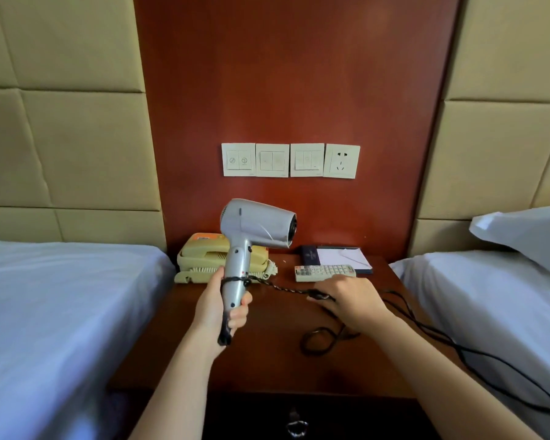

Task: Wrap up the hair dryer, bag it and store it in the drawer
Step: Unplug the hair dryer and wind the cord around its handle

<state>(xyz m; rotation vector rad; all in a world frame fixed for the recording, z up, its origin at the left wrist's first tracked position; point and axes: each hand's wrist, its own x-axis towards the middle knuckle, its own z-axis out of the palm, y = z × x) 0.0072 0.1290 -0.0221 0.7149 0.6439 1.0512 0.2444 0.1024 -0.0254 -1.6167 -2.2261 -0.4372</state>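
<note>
The left hand [218,308] grips the handle of the silver plastic hair dryer [254,225], upright over the brown wooden nightstand [267,350]. Right of that grip, the right hand [351,301] pinches its thin black cord [280,286], looped round the handle.

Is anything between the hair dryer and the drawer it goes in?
Nothing lies between the silver plastic hair dryer and the dark wooden drawer below, but the drawer looks closed, and its black cord trails loose onto the white bed.

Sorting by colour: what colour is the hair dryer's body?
Silver-grey hair dryer, black cord; head view.
</note>
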